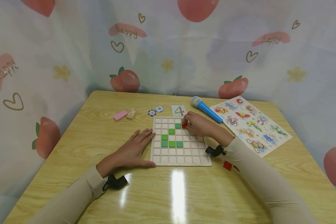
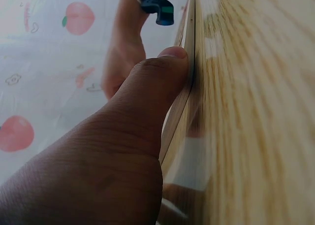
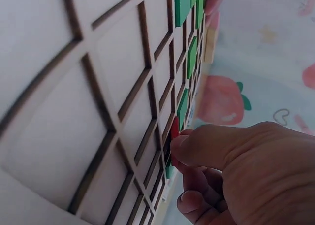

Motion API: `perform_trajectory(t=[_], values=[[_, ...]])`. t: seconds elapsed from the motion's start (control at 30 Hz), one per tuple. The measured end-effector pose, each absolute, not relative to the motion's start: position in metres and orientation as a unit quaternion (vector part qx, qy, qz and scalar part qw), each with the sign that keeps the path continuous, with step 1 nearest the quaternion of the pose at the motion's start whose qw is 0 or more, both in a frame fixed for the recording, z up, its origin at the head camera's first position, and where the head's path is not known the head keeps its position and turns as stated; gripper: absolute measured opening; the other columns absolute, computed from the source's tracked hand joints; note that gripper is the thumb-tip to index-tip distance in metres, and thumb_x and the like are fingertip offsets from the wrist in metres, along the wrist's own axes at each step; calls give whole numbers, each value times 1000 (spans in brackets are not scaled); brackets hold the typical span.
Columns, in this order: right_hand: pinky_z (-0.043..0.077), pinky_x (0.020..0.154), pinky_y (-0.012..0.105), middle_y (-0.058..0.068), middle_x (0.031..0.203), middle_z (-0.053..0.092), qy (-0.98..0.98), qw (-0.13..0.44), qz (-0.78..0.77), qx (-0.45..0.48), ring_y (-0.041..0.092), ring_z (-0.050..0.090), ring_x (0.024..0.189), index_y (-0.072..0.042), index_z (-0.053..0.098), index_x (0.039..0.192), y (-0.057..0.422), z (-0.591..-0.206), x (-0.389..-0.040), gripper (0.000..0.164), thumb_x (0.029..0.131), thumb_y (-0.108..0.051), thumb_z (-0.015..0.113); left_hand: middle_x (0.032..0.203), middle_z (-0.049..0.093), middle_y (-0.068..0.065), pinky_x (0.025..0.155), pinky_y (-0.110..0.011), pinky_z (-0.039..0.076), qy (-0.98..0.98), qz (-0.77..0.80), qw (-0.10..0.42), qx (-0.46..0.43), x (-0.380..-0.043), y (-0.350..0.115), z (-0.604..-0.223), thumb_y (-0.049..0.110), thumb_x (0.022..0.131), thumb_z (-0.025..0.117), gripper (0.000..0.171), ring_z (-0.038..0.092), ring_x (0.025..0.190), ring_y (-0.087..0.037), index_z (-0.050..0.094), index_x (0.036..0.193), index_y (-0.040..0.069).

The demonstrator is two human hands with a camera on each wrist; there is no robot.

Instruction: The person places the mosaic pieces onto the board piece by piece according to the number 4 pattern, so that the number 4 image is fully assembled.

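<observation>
A wooden grid board (image 1: 172, 159) lies flat on the table, with several green square tiles (image 1: 171, 144) set in its cells. My left hand (image 1: 133, 151) rests at the board's left edge, fingers straight and spread, thumb against the near left corner. In the left wrist view, that thumb (image 2: 152, 82) touches the board's side. My right hand (image 1: 198, 124) is over the upper part of the board and pinches a red tile (image 3: 174, 141) between thumb and fingers. The red tile stands tilted at a cell beside green tiles in the right wrist view.
Behind the board lie a small pattern card (image 1: 175, 110), two poker chips (image 1: 159, 109), a pink block (image 1: 120, 115) and a small wooden block (image 1: 131, 113). A blue toy microphone (image 1: 208, 112) and an insect puzzle board (image 1: 264, 146) are at right. Red tiles (image 1: 227, 165) lie by the right forearm.
</observation>
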State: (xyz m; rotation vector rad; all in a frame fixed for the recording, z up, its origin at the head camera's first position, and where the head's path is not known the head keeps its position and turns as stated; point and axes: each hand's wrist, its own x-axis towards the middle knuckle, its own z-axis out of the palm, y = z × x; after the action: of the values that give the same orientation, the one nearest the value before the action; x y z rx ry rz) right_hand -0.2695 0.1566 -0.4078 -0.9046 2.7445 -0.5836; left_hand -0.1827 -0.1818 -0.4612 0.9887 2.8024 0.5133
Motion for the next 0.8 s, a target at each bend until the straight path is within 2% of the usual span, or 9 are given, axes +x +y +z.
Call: perform_trajectory(t=[0.27, 0.4, 0.47, 0.67, 0.8], values=[[56, 83, 37, 12, 122, 65, 926, 72, -199, -313, 21, 61, 93, -6, 74, 120, 174, -414, -267, 18, 105, -7, 65, 180, 20, -10, 140, -55, 6, 921, 181, 55, 339, -184, -173, -458, 81, 78, 75, 127, 14, 169, -30, 25, 171, 11], [57, 83, 37, 13, 128, 62, 931, 25, -211, -297, 22, 61, 97, -7, 73, 126, 206, -408, -247, 23, 106, -4, 62, 181, 19, -8, 140, -54, 5, 924, 175, 60, 335, -184, -171, -460, 83, 78, 73, 128, 13, 170, -28, 24, 171, 12], [55, 80, 35, 12, 129, 64, 935, -4, -224, -274, 22, 60, 94, -8, 72, 127, 231, -403, -230, 25, 106, -2, 61, 181, 19, -8, 140, -53, 5, 925, 173, 61, 334, -183, -170, -460, 84, 78, 73, 128, 13, 170, -28, 23, 171, 13], [47, 67, 23, 6, 109, 71, 945, -75, -227, -222, 10, 51, 80, -9, 74, 121, 314, -401, -177, 24, 101, 2, 67, 180, 22, -11, 139, -57, 7, 926, 180, 56, 327, -180, -172, -458, 81, 77, 76, 127, 17, 169, -32, 27, 170, 10], [45, 62, 20, -2, 100, 69, 948, -86, -219, -214, 1, 47, 76, -12, 76, 118, 352, -412, -150, 27, 97, 4, 72, 180, 21, -10, 139, -56, 6, 928, 174, 58, 324, -180, -174, -458, 81, 77, 76, 128, 16, 169, -32, 25, 171, 10]])
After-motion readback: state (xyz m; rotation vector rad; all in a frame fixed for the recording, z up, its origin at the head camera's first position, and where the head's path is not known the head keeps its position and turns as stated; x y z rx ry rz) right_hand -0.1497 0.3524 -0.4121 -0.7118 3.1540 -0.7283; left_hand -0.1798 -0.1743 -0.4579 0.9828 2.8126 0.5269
